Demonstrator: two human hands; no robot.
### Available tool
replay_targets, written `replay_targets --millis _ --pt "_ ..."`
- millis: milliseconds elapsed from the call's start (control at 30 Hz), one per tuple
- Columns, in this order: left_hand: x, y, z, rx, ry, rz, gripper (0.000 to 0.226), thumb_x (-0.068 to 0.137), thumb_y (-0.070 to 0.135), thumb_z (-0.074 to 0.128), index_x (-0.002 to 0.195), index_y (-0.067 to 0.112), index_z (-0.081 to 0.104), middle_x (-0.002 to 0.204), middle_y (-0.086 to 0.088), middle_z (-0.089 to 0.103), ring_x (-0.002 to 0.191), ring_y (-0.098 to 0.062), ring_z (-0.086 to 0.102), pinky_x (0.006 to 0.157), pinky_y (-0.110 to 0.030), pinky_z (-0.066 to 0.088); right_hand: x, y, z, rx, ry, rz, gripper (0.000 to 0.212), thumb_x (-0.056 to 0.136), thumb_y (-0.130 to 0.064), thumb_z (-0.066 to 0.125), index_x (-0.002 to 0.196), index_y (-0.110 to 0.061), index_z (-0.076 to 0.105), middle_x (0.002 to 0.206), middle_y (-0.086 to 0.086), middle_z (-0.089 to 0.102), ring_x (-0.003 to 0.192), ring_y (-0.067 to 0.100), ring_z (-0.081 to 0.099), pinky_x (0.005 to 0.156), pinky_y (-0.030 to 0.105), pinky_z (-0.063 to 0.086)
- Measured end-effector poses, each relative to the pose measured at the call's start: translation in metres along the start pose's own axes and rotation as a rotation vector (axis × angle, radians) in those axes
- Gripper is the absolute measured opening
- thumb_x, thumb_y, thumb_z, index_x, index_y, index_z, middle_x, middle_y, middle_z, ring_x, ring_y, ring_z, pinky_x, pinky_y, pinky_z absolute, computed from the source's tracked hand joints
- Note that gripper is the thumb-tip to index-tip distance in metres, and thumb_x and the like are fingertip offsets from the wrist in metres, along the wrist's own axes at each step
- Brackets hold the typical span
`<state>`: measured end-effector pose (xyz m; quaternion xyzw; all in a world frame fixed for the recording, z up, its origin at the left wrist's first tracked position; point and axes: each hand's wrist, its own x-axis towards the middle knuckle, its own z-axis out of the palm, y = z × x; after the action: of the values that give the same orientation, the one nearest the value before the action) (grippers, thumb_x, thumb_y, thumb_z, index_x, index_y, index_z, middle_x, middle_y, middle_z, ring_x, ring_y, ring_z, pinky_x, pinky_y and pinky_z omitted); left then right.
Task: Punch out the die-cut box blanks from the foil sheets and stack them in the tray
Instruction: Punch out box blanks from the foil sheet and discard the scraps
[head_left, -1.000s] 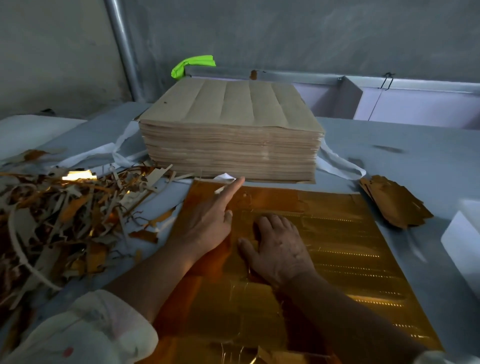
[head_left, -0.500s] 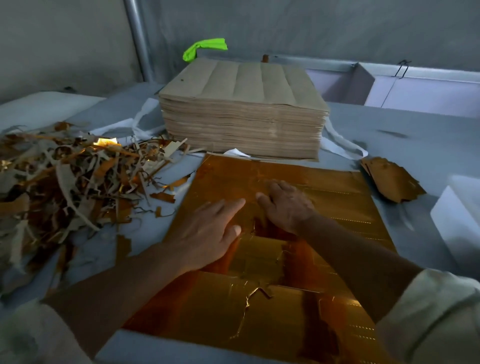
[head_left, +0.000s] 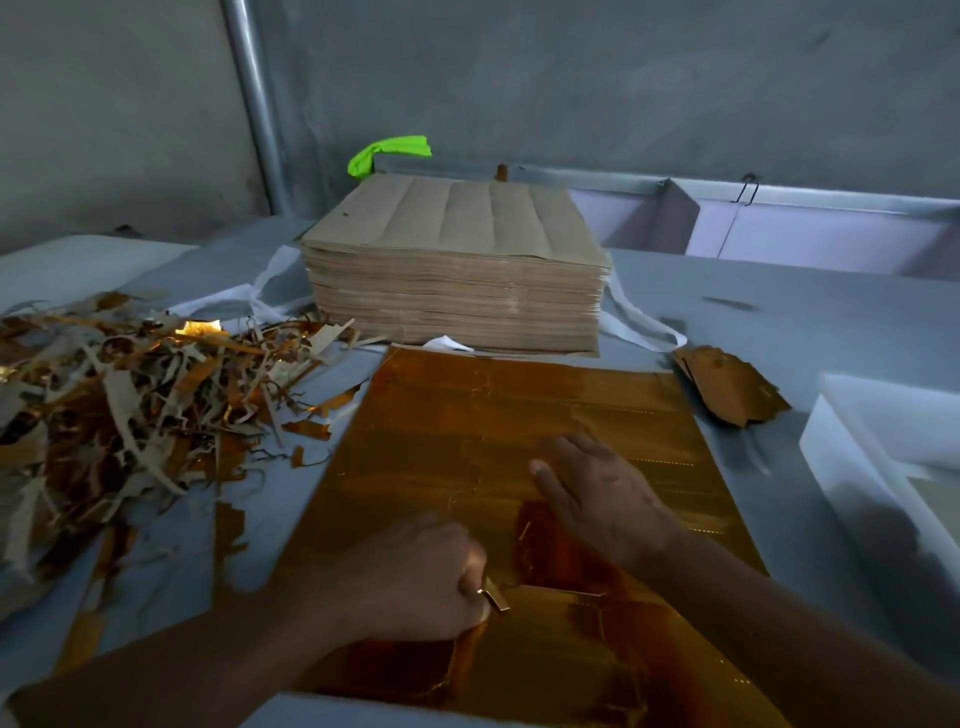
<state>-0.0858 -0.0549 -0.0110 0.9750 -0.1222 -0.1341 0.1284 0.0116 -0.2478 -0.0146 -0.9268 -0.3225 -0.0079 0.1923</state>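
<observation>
Grey table (head_left: 779, 322) carries the foil sheet (head_left: 467, 415), pinched by left grip (head_left: 415, 577).

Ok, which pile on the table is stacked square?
The tall brown stack behind the gold sheet; the scrap heap at left is tangled, the small gold pile at right splayed.

No text, label, brand, number or sign can be read in this view. The gold foil sheet (head_left: 493, 415) shows only die-cut lines and rows of bright perforation dots. The top of the stack of brown sheets (head_left: 457, 218) shows only long creases.
</observation>
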Motion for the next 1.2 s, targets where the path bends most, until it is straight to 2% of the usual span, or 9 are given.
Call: replay_targets --millis 133,267,400,500,733,900,967,1067,1200 --pt "-0.004 -0.005 -0.016 -0.303 -0.132 -0.055 0.017 0.09 0.041 0.068 0.076 0.033 0.063 0.075 0.017 0.061 0.07 0.002 0.055 0.063 -0.02 0.043 -0.015 -0.014 -0.004 0.098 0.033 -0.064 0.033 0.099 -0.053 0.034 0.115 -0.033 0.054 0.108 -0.015 0.052 0.094 0.001 0.053 0.078 0.024 0.05" --pt "-0.012 -0.017 -0.035 -0.656 -0.146 -0.079 0.02 0.09 0.033 0.07 0.071 0.029 0.067 0.064 0.017 0.059 0.065 0.001 0.053 0.067 -0.023 0.042 -0.037 -0.038 -0.005 0.109 0.135 -0.357 0.033 0.099 -0.046 0.04 0.08 -0.026 0.059 0.072 -0.013 0.052 0.061 0.004 0.049 0.053 0.018 0.042" --pt "-0.019 -0.031 -0.043 -0.83 -0.215 -0.118 0.027 0.091 0.02 0.067 0.065 0.027 0.065 0.066 0.012 0.062 0.069 -0.004 0.056 0.071 -0.023 0.043 -0.058 -0.063 0.014 0.04 0.023 -0.673 0.023 0.096 -0.038 0.056 0.08 -0.023 0.063 0.079 -0.008 0.055 0.07 0.01 0.048 0.064 0.028 0.044" --pt "-0.028 -0.039 -0.046 -0.972 -0.316 -0.096 0.021 0.085 0.02 0.069 0.065 0.027 0.066 0.071 0.01 0.064 0.072 -0.003 0.057 0.072 -0.019 0.044 -0.061 -0.069 0.024 -0.009 -0.074 -0.643 0.032 0.092 -0.053 0.057 0.105 -0.025 0.066 0.102 -0.008 0.056 0.088 0.009 0.051 0.078 0.018 0.037" --pt "-0.028 -0.048 -0.042 -1.07 -0.354 -0.046 0.022 0.08 0.021 0.066 0.059 0.029 0.069 0.071 0.011 0.066 0.075 -0.003 0.059 0.075 -0.019 0.045 -0.06 -0.066 0.024 0.087 -0.105 -0.476 0.056 0.083 -0.069 0.056 0.117 -0.025 0.055 0.105 -0.012 0.048 0.094 -0.001 0.038 0.08 0.014 0.028" --pt "-0.028 -0.056 -0.046 -1.212 -0.383 -0.001 0.023 0.079 0.015 0.065 0.058 0.025 0.068 0.067 0.008 0.065 0.073 -0.006 0.06 0.079 -0.023 0.046 -0.057 -0.071 0.018 0.192 -0.208 -0.436 0.058 0.084 -0.061 0.064 0.133 -0.034 0.051 0.122 -0.012 0.053 0.113 0.005 0.046 0.101 0.027 0.034" --pt "-0.027 -0.06 -0.047 -1.298 -0.38 -0.002 0.018 0.074 0.014 0.068 0.059 0.023 0.066 0.067 0.004 0.064 0.078 -0.011 0.063 0.087 -0.029 0.046 -0.055 -0.072 0.021 0.199 -0.215 -0.453 0.056 0.084 -0.062 0.063 0.134 -0.04 0.052 0.12 -0.012 0.052 0.112 0.005 0.045 0.099 0.024 0.033" --pt "-0.025 -0.065 -0.045 -1.322 -0.39 -0.011 0.023 0.078 0.011 0.063 0.059 0.024 0.067 0.068 0.004 0.065 0.089 -0.017 0.066 0.088 -0.029 0.048 -0.052 -0.07 0.029 0.195 -0.201 -0.478 0.049 0.084 -0.068 0.056 0.127 -0.045 0.054 0.117 -0.016 0.049 0.108 0.004 0.046 0.093 0.03 0.041" --pt "-0.027 -0.066 -0.04 -1.235 -0.44 -0.007 0.027 0.082 0.011 0.06 0.061 0.024 0.07 0.07 0.006 0.067 0.092 -0.015 0.066 0.09 -0.025 0.047 -0.057 -0.062 0.049 0.11 -0.117 -0.479 0.042 0.087 -0.079 0.029 0.123 -0.061 0.041 0.118 -0.024 0.043 0.109 0.001 0.044 0.086 0.028 0.048"
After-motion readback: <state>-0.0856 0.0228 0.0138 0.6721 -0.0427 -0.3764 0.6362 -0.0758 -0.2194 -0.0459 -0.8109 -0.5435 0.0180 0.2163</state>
